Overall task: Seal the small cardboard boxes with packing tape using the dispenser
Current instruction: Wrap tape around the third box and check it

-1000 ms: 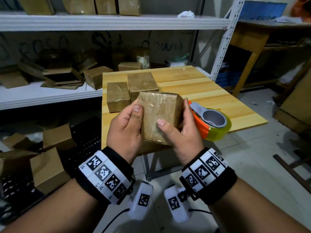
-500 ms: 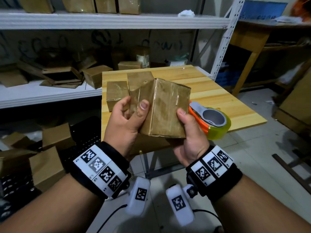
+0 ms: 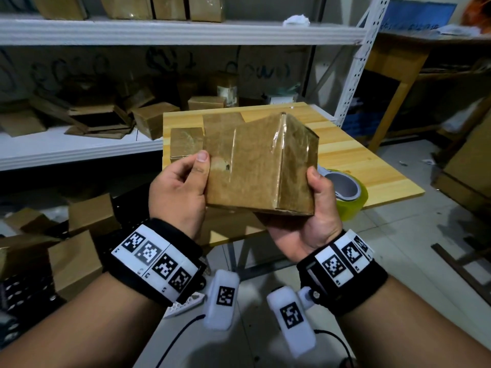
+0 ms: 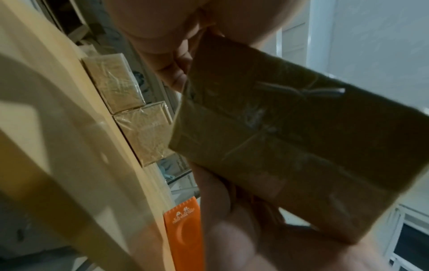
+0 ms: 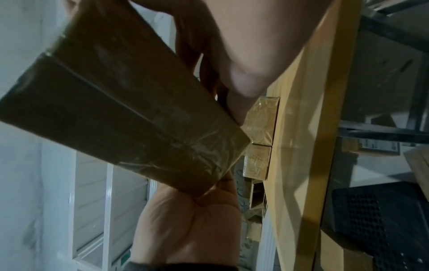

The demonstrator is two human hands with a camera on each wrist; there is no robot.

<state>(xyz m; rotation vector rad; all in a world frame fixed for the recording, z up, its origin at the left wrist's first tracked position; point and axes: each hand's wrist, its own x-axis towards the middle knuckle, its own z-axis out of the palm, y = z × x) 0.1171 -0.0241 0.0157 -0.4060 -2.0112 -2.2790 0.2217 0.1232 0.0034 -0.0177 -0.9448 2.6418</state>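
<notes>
A small brown cardboard box (image 3: 255, 166) wrapped in clear tape is held in the air above the near edge of the wooden table (image 3: 372, 166), one corner edge turned towards me. My left hand (image 3: 183, 181) grips its left side with the thumb on the front face. Cupped under its lower right corner is my right hand (image 3: 308, 208), thumb up along the right face. The same box (image 4: 290, 146) shows its taped bottom seam in the left wrist view. The orange tape dispenser (image 4: 183, 234) with its yellow-green roll (image 3: 350, 197) lies on the table behind my right hand.
Two taped boxes (image 3: 186, 142) stand on the table's left part behind the held one. White metal shelves (image 3: 79, 150) hold flattened and loose cartons. More cartons (image 3: 74, 251) and a black crate lie on the floor at left. Another wooden table (image 3: 398, 65) stands at right.
The box has been turned in both hands, from one flat face towards me to a corner edge towards me. My right hand slid from the side to beneath it.
</notes>
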